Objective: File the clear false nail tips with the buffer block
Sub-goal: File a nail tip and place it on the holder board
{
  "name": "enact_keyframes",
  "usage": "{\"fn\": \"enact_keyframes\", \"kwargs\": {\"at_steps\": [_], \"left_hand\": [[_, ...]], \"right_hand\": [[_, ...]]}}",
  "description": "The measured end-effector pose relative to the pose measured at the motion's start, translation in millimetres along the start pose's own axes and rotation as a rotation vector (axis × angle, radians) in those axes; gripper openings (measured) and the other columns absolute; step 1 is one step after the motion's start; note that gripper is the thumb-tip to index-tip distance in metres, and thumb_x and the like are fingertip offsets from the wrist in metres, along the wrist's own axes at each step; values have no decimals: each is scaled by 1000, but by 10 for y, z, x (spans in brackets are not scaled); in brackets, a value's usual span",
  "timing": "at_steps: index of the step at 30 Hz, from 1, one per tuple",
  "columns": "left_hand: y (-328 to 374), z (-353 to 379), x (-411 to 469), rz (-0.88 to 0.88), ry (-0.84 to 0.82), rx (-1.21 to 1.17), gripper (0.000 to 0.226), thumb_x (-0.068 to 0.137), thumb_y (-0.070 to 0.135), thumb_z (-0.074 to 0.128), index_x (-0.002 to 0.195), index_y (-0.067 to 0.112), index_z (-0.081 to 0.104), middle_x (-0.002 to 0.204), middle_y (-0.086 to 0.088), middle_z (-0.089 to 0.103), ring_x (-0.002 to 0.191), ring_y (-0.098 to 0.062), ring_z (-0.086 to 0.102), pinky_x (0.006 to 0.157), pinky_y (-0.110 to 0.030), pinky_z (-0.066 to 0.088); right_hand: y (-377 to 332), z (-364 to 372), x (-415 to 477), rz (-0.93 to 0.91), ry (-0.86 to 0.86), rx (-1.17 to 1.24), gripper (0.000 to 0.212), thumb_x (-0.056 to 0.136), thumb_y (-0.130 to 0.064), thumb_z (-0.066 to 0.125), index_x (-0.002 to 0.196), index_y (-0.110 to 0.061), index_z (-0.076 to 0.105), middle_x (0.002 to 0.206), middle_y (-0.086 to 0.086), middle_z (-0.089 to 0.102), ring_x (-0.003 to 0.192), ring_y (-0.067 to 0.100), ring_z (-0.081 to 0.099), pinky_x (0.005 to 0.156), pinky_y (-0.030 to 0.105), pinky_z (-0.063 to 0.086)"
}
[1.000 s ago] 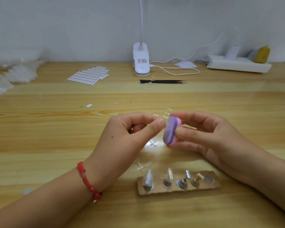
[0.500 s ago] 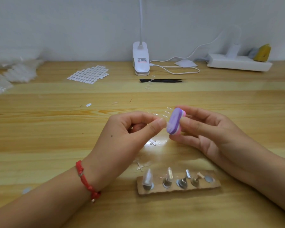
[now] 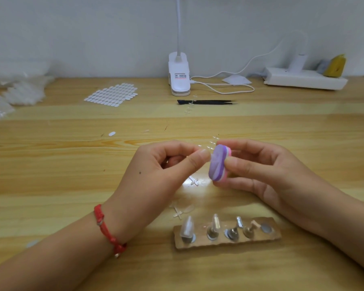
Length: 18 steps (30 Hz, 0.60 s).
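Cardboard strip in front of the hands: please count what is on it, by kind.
Stands with a clear tip: 3
Stand with no tip: 1
Bare disc: 1
Total: 5

Upright purple-pink buffer block [image 3: 218, 163] against pinched nail tip [image 3: 208, 151]

Glossy grained wood table [image 3: 51, 185]; matt purple-pink foam buffer block [image 3: 218, 164]; rough-edged cardboard strip [image 3: 259, 238] carrying shiny metal studs [image 3: 231, 235].
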<state>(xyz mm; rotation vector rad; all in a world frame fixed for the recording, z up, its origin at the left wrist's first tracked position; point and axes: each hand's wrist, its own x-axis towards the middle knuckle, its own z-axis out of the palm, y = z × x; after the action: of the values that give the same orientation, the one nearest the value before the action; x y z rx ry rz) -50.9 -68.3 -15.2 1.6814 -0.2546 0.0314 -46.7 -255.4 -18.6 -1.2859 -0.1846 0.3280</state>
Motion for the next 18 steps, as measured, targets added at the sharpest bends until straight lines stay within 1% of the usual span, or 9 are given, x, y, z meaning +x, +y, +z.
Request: {"fn": "enact_keyframes", "kwargs": {"at_steps": [3,6,7,9,11,13,15,17,18], "left_hand": [[8,-17,10,7,20,3,24,72,36,68,80,16,77,61,-13,21,57,-17,27,50,-14,29],[13,-22,12,-1,-20,24,27,70,41,67,81,19,77,63,-23,26,62,-18,32,54,-19,31],[12,-25,11,-8,-30,19,29,69,43,66,82,19,77,62,-23,30,64,-18,34,56,-20,31],[8,-32,11,-23,-37,-6,32,65,46,66,82,21,76,65,-16,39,69,-19,37,59,-21,32],[4,-34,14,-35,-26,-29,32,63,46,66,80,21,76,67,-13,40,70,-20,37,58,-21,32],[2,-29,16,-35,-28,-27,31,65,44,67,80,19,75,63,-22,39,69,-20,37,57,-21,32],[0,-27,8,-29,-43,-5,27,69,41,72,80,17,75,63,-29,40,68,-20,36,58,-22,31],[-4,-27,1,-19,-76,15,23,72,38,77,79,16,74,63,-29,42,65,-23,34,59,-23,29],[-7,-28,-1,-18,-86,15,22,72,38,72,78,16,74,64,-27,43,65,-24,35,61,-24,29]], "right_hand": [[5,19,-21,20,-69,-102,35,64,-17,77,99,-15,77,93,8,75,84,19,73,72,26,58],[16,11,-37,4,-45,-99,37,63,-18,78,101,-14,76,95,11,75,83,20,73,72,27,57],[16,11,-36,0,-32,-89,39,63,-18,78,101,-13,75,95,11,75,82,20,73,72,26,57],[10,16,-26,-1,-20,-63,39,63,-18,77,101,-11,75,93,9,75,80,18,73,69,25,57],[-6,19,-16,9,-24,-43,36,64,-16,75,100,-11,76,89,7,75,79,16,72,68,24,57],[-17,20,-18,22,-51,-67,36,64,-18,75,100,-14,77,94,8,75,84,17,73,70,25,57],[-12,25,-24,26,-63,-96,38,63,-21,76,100,-18,77,97,10,75,87,19,73,72,26,57],[0,22,-23,10,-43,-90,38,63,-21,76,100,-17,77,95,9,75,84,18,73,71,25,57],[5,19,-23,2,-33,-86,38,63,-21,76,100,-17,77,94,9,75,83,17,72,71,25,57]]}}
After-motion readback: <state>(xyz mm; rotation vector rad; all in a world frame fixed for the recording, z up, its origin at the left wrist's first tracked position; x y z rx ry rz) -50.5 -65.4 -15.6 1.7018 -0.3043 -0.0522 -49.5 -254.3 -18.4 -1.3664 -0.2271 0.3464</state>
